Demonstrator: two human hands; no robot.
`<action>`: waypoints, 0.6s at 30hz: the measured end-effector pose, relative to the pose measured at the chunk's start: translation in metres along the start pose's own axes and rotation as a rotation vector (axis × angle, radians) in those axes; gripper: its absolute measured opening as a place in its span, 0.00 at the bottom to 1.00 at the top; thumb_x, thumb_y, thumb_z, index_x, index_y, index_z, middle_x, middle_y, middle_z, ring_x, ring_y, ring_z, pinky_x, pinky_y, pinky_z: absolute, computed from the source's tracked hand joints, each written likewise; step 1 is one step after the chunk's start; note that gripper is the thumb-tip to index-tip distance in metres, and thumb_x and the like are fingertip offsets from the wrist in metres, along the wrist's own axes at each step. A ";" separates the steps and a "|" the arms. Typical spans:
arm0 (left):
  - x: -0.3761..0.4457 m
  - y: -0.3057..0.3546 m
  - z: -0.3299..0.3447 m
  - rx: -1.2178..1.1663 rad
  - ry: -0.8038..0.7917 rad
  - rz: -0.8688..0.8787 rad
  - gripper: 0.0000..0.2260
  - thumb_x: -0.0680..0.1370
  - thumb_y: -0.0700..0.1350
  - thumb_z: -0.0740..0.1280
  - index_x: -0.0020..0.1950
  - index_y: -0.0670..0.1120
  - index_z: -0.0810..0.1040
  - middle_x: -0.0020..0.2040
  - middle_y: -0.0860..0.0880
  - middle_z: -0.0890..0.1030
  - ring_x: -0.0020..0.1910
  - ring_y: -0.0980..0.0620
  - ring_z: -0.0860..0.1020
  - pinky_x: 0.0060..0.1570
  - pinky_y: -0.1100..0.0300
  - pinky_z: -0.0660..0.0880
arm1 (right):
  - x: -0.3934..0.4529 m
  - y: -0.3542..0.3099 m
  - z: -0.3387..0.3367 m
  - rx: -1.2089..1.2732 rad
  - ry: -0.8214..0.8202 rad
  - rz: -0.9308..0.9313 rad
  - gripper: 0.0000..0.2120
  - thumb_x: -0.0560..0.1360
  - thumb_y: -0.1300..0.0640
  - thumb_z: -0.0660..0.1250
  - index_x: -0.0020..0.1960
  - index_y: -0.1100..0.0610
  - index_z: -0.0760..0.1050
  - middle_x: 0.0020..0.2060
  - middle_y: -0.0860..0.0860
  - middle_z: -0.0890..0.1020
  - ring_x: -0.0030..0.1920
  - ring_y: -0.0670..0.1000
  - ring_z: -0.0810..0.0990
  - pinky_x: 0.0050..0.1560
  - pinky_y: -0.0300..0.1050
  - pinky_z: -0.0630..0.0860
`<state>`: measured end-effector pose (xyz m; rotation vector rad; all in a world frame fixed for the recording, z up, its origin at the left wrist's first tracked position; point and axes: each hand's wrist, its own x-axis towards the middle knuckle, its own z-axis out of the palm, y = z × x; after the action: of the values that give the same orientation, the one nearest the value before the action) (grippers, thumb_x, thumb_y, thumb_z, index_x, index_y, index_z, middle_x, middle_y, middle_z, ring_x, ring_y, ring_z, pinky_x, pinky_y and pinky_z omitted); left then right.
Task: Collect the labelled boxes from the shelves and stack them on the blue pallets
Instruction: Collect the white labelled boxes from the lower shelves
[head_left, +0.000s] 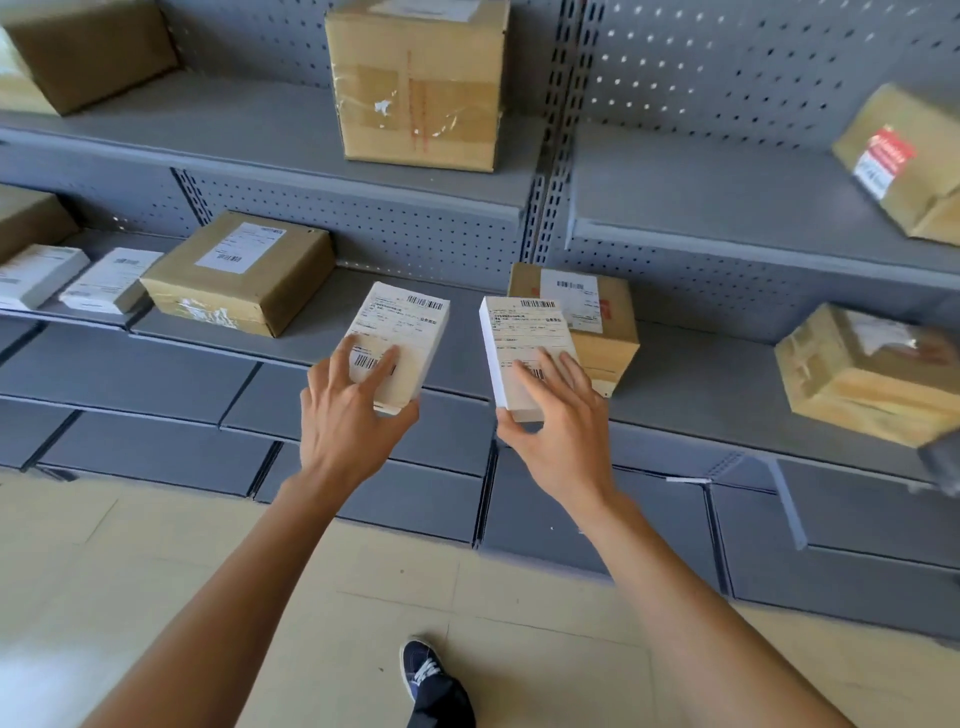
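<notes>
Bare shelf (457, 358) between brown boxes (239, 273)

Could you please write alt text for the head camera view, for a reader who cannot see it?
A person's left hand and right hand each grip a small labelled box, left box and right box, in front of grey shelves holding more cardboard boxes.

Far-right carton (878, 374) blurred — top-left box (78, 52) cut off.

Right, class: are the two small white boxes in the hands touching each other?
Apart. The head view shows grey shelf between the left-hand box and the right-hand box, each gripped by its own hand.
</notes>
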<state>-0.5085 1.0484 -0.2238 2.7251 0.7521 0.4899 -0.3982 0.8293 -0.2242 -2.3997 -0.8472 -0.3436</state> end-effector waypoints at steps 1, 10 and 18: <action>-0.011 0.016 -0.002 -0.004 -0.003 0.025 0.30 0.76 0.65 0.67 0.77 0.59 0.67 0.80 0.48 0.58 0.72 0.40 0.61 0.67 0.39 0.68 | -0.012 0.009 -0.015 -0.023 0.001 0.018 0.27 0.74 0.40 0.62 0.69 0.50 0.76 0.74 0.51 0.71 0.75 0.56 0.66 0.64 0.59 0.71; -0.089 0.170 -0.009 -0.046 -0.050 0.332 0.29 0.75 0.63 0.69 0.75 0.58 0.69 0.78 0.45 0.61 0.70 0.38 0.63 0.66 0.40 0.68 | -0.124 0.099 -0.157 -0.195 0.103 0.158 0.25 0.72 0.41 0.62 0.65 0.51 0.78 0.69 0.49 0.75 0.72 0.56 0.69 0.57 0.59 0.75; -0.129 0.302 0.000 -0.091 -0.128 0.581 0.30 0.75 0.64 0.68 0.76 0.60 0.68 0.79 0.47 0.59 0.70 0.40 0.63 0.67 0.41 0.67 | -0.209 0.164 -0.272 -0.327 0.215 0.332 0.26 0.72 0.40 0.61 0.65 0.51 0.78 0.69 0.48 0.75 0.71 0.55 0.69 0.56 0.56 0.77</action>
<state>-0.4789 0.7291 -0.1517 2.8242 -0.1076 0.4413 -0.4669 0.4606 -0.1598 -2.6824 -0.3052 -0.6329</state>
